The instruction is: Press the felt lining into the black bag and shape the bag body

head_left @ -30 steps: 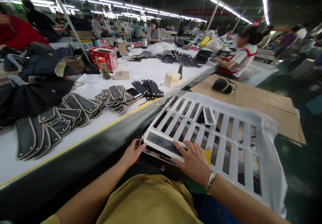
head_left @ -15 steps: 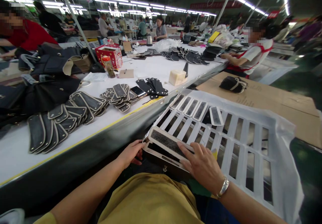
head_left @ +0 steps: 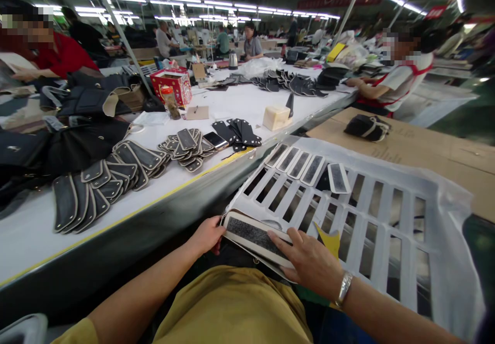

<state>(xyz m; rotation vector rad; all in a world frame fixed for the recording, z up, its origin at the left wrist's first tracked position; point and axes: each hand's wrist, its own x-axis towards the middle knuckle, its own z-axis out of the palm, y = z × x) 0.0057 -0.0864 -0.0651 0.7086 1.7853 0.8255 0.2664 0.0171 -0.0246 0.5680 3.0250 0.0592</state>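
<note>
A long panel (head_left: pixel 247 229) with a dark grey felt-like middle and a pale border lies over a bag part (head_left: pixel 266 267) with a small metal stud, close to my body. My right hand (head_left: pixel 305 256), a silver bracelet at its wrist, grips the panel's right end, fingers on top and thumb along the near side. Pinched fingers of my left hand (head_left: pixel 211 234) hold the left corner where panel and bag part meet. A yellow piece (head_left: pixel 328 240) shows just beyond my right hand. What lies under the panel is mostly hidden.
Beyond my hands is a white slotted rack (head_left: pixel 371 214) with several similar panels (head_left: pixel 312 170) on it. On the long white table (head_left: pixel 216 108) are grey pieces (head_left: pixel 81 199), a phone (head_left: pixel 215 140), a cream block (head_left: pixel 275 118) and a red box (head_left: pixel 172 83). Co-workers sit nearby.
The panel has come down over the opening in the bag part, which showed as a dark gap before. My right hand has shifted slightly toward me. The whole view has swung slightly left.
</note>
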